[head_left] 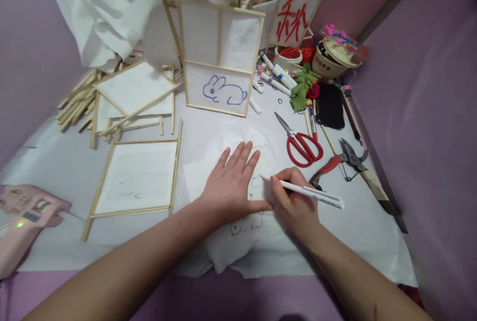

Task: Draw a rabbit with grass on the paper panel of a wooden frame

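My left hand [231, 182] lies flat with its fingers stretched out, pressing on a thin white sheet of paper [196, 174]. In my right hand [296, 206] is a slim white pen [315, 193], its tip touching the paper just right of my left fingers. Dark curved lines mark the sheet near that tip, and a rabbit outline [246, 224] shows below my left hand. Straight ahead stands a wooden-framed panel [223, 110] bearing a blue rabbit drawing [224, 91]. My left palm and wrist hide part of the sheet.
Red-handled scissors [303, 149] and pruning shears [335, 162] lie to the right, near a black phone [331, 106]. Several markers [276, 84] lie behind. At left are a wooden frame [173, 177], a bundle of sticks [80, 102] and a pink glue gun [32, 211].
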{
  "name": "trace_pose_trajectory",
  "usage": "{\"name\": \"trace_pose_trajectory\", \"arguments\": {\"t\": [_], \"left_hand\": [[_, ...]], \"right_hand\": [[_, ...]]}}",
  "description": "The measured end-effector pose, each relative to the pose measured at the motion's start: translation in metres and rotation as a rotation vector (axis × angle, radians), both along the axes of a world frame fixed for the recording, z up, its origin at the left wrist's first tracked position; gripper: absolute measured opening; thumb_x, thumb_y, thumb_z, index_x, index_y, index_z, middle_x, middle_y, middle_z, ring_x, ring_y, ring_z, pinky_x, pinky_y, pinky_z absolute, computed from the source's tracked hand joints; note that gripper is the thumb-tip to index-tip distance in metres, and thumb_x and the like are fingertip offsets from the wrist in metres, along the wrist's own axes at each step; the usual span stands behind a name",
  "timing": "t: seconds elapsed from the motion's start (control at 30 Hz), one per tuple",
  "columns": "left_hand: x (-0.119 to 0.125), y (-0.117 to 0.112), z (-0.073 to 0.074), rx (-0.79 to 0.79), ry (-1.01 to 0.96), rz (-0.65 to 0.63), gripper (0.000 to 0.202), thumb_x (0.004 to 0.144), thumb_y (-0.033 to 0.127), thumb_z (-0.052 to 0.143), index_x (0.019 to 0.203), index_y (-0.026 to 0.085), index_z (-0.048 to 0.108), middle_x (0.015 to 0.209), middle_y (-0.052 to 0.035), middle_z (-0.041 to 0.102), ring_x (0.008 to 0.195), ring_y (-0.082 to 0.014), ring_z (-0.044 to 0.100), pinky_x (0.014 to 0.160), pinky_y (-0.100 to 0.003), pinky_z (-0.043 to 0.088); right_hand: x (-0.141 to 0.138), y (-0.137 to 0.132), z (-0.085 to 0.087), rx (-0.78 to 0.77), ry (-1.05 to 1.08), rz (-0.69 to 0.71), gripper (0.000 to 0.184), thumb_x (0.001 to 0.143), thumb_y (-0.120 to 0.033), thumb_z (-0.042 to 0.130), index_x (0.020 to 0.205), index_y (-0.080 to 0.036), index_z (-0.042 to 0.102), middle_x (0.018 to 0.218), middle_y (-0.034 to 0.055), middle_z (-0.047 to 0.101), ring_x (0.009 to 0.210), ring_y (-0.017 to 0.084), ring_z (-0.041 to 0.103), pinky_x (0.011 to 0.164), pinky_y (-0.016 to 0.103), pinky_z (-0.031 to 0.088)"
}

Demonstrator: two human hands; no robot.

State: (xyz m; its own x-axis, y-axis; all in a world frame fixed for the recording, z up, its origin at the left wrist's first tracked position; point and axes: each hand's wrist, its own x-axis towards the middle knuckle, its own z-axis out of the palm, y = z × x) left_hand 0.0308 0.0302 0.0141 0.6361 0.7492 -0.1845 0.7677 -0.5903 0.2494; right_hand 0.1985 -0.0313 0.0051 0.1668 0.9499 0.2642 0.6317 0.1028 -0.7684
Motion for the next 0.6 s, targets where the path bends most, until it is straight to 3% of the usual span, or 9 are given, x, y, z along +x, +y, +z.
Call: {"name": "trace_pose_trajectory", "arguments": {"t": [0.6], "left_hand": [[0.0005,0.0,0.0031,-0.038,0.033,0.006,0.124,0.074,0.085,0.061,0.161,0.009,0.017,0.169,-0.0152,-0.001,0.158,-0.033,-0.001,0.128,-0.054,0.004]], "right_hand": [[-0.0019,0.0002,0.0024,0.013,-0.001,-0.022,0.017,0.094,-0.026,0.056,0.077,-0.023,0.053,0.063,-0.0046,0.057,0.057,0.012,0.053,0.056,0.026,0.042]]}}
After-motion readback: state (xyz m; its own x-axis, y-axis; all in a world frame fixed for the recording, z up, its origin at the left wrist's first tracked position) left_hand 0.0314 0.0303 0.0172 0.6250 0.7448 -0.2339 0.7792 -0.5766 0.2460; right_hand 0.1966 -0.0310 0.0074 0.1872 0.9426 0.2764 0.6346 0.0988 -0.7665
